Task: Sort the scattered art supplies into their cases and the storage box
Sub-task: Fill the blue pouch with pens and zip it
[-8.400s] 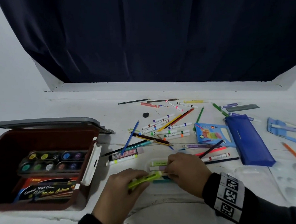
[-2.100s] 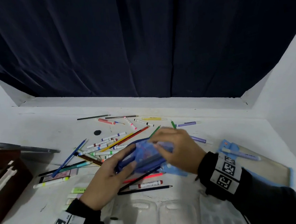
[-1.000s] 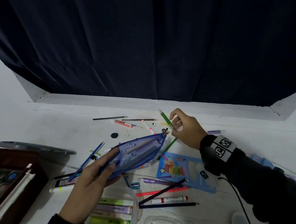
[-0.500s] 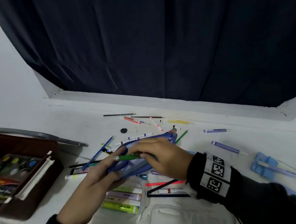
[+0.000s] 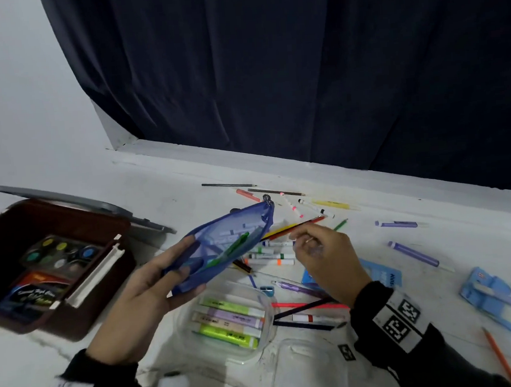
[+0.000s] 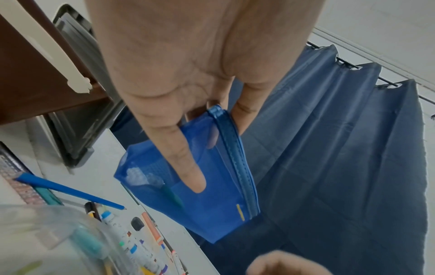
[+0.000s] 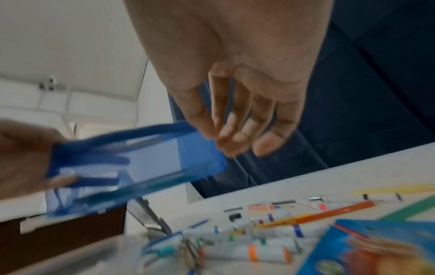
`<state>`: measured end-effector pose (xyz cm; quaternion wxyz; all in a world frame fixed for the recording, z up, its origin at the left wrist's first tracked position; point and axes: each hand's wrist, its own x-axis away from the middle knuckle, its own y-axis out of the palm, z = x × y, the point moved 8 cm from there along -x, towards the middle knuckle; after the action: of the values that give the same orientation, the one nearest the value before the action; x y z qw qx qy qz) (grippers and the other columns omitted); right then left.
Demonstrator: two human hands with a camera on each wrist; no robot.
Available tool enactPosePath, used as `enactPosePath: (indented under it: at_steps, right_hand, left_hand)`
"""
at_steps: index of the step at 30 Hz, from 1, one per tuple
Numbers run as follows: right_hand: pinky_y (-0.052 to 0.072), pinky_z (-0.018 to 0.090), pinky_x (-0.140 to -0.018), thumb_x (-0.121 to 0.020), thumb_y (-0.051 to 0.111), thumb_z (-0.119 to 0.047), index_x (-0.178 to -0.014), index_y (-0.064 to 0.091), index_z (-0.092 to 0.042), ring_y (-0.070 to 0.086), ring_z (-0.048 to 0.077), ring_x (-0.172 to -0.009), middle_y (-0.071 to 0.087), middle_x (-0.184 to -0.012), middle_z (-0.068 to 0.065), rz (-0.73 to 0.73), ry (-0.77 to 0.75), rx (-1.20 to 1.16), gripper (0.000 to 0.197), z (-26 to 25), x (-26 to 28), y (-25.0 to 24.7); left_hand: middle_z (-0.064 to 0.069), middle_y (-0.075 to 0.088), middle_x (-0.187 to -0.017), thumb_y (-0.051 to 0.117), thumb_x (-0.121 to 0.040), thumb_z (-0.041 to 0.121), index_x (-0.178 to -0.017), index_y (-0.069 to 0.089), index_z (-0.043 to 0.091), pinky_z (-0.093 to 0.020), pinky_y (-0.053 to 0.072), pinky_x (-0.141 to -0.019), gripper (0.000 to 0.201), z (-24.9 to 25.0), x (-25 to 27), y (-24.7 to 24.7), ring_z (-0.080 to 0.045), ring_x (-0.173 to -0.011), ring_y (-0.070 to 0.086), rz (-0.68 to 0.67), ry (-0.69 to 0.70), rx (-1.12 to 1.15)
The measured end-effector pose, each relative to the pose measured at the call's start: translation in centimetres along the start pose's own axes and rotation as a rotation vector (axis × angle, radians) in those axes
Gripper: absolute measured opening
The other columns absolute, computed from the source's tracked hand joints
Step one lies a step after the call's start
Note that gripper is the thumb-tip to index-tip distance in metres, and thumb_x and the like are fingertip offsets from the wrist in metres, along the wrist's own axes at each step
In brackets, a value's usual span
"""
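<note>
My left hand (image 5: 181,271) grips a blue mesh pouch (image 5: 222,250) by its near end and holds it above the table, mouth unzipped and facing up. A green pen (image 5: 231,249) lies inside it with other pens. The left wrist view has my thumb and fingers (image 6: 197,178) pinching the pouch (image 6: 207,214). My right hand (image 5: 304,241) hovers just right of the pouch mouth, fingers loosely curled and empty, above an orange-red pencil (image 5: 296,226) lying on the table. In the blurred right wrist view, my right hand (image 7: 226,137) holds nothing beside the pouch (image 7: 146,167).
A brown storage box (image 5: 68,218) stands open at the left with paint pots (image 5: 58,252) inside. A clear case (image 5: 264,298) near me holds highlighters (image 5: 229,319). Markers (image 5: 267,254), pencils and purple pens (image 5: 412,253) are scattered across the table, beside a blue pencil box (image 5: 384,278).
Half a second ago my right hand was pushing the green pen into the pouch. The pen now lies inside, and the right hand has drawn back to the right, empty.
</note>
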<state>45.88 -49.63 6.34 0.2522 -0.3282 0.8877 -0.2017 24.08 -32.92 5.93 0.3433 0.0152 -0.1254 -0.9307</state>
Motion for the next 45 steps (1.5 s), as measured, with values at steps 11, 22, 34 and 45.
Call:
enactPosePath:
  at_steps: [11, 22, 34, 45]
  right_hand:
    - [0.042, 0.038, -0.099, -0.095, 0.049, -0.016, -0.116, 0.059, -0.016, 0.052, 0.025, -0.120, 0.052, -0.124, 0.002, -0.598, 0.137, 0.888, 0.024, 5.3, 1.4, 7.2]
    - [0.052, 0.038, -0.065, -0.099, 0.053, -0.033, -0.083, 0.048, -0.023, 0.058, 0.022, -0.067, 0.059, -0.072, 0.000, -0.125, 0.108, 0.298, 0.019, 3.2, 0.0, 3.0]
    - [0.056, 0.044, -0.087, -0.102, 0.048, -0.016, -0.108, 0.046, -0.032, 0.071, 0.018, -0.098, 0.068, -0.097, 0.003, -0.030, -0.222, -0.465, 0.017, -10.6, 1.6, -0.6]
    - [0.054, 0.041, -0.075, -0.097, 0.054, -0.020, -0.122, 0.068, -0.023, 0.064, 0.021, -0.096, 0.066, -0.112, -0.001, -0.299, -0.555, 0.338, 0.028, -8.8, 1.4, 5.8]
  left_hand:
    - [0.000, 0.068, -0.129, 0.054, -0.095, 0.003, -0.124, 0.069, 0.022, -0.047, 0.055, -0.095, 0.038, -0.8, 1.1, -0.8, -0.022, -0.113, 0.068, 0.039, -0.018, -0.095]
    - [0.003, 0.068, -0.128, 0.050, -0.097, -0.004, -0.128, 0.066, 0.018, -0.042, 0.057, -0.093, 0.042, -0.8, 1.4, -0.8, -0.020, -0.114, 0.067, 0.072, -0.018, -0.153]
    - [0.003, 0.067, -0.129, 0.052, -0.095, -0.007, -0.130, 0.064, 0.023, -0.038, 0.058, -0.091, 0.048, -1.9, 0.9, 1.2, -0.018, -0.114, 0.067, 0.009, -0.040, -0.232]
    - [0.001, 0.070, -0.126, 0.047, -0.094, -0.007, -0.125, 0.067, 0.019, -0.046, 0.057, -0.093, 0.045, 0.0, 1.1, 1.6, -0.026, -0.111, 0.069, -0.014, -0.061, -0.086]
